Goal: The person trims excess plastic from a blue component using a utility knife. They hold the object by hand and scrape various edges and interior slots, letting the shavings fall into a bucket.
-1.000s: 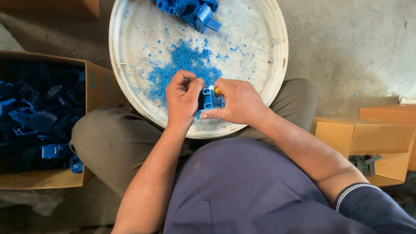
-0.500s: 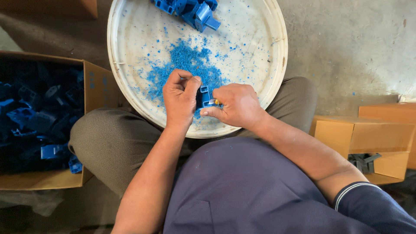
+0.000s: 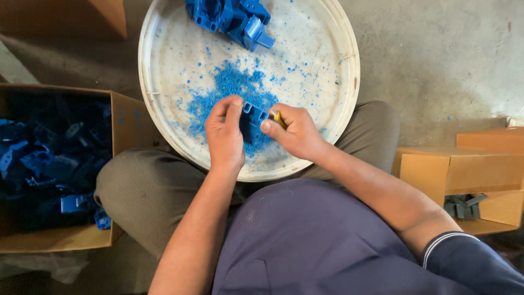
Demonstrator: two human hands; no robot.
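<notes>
Plastic, moulded and bright blue, makes up the small part (image 3: 254,116) pinched between both hands over the tray (image 3: 333,65) — a round, shallow, off-white dish scuffed and dusted with blue shavings (image 3: 229,90). Left hand (image 3: 225,134) clenches the part from the side, fingers curled over it. Right hand (image 3: 295,131) presses a thumb to it and grips a yellow tool (image 3: 278,117), mostly hidden in the fist, so its shape is unclear. More blue parts (image 3: 232,16) heap at the tray's far rim, cut off by the frame. One cardboard box (image 3: 123,117) at left holds dark blue pieces in shadow — another box (image 3: 458,166) sits at right on the concrete floor (image 3: 436,54).
</notes>
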